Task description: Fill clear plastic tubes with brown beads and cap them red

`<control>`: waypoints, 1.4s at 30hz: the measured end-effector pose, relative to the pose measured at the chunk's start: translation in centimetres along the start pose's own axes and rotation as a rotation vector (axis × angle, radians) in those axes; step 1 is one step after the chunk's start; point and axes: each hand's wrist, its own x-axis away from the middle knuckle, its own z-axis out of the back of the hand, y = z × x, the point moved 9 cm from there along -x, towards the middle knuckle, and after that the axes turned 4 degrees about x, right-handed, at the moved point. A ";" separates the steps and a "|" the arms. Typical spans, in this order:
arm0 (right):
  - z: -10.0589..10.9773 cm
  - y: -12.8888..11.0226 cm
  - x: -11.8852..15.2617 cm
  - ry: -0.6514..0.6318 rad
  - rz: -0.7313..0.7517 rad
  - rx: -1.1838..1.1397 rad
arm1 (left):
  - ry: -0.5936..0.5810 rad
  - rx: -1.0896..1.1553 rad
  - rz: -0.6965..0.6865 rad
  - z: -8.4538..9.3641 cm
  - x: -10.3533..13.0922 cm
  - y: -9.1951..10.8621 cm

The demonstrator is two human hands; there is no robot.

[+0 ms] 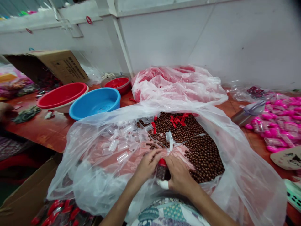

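Observation:
Low in front of me, both hands meet at a small clear container [161, 173] filled with brown balls and topped with red. My left hand [146, 165] curls its fingers against the container's left and upper side. From the right, my right hand [180, 175] grips it, with a white wrapping on the thumb. Just beyond the fingers lies an empty clear tube [169, 137]. Loose brown balls [207, 150] cover the right part of a spread plastic sheet [244, 163]. Red caps [178, 120] rest on the balls, and several empty clear containers [127, 138] lie to the left.
Behind the sheet stand a blue basin [95, 102], a red basin [62, 95] and a plastic bag of red pieces [176, 83]. Pink packages [282, 121] and a grey cup [246, 113] are at right. Red-capped containers [62, 213] fill a box at lower left. A person's hand [6, 111] shows far left.

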 end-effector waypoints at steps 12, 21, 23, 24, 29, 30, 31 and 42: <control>-1.1 0.5 0.3 -0.097 -0.073 -0.018 | -0.362 -0.893 -0.471 -4.9 -10.0 2.2; 2.1 3.0 2.4 -0.002 -0.123 -0.162 | -0.326 -1.042 -0.300 -4.9 -11.8 1.1; 2.4 3.5 2.6 0.009 -0.140 -0.182 | -0.308 -1.059 -0.283 -5.3 -12.2 1.4; 2.5 3.7 2.7 0.015 -0.147 -0.193 | -0.294 -1.067 -0.273 -5.6 -12.5 1.5; 2.8 4.7 3.4 0.009 -0.182 -0.246 | -0.223 -1.056 -0.225 -7.1 -13.7 1.6; 2.8 4.9 3.6 0.007 -0.186 -0.253 | -0.214 -1.040 -0.218 -7.4 -13.9 1.5; 2.7 5.2 3.8 0.005 -0.191 -0.258 | -0.205 -1.020 -0.214 -7.8 -14.2 1.4; 3.9 7.4 4.4 0.029 -0.248 -0.232 | -0.046 -0.708 -0.223 -10.0 -15.7 -0.1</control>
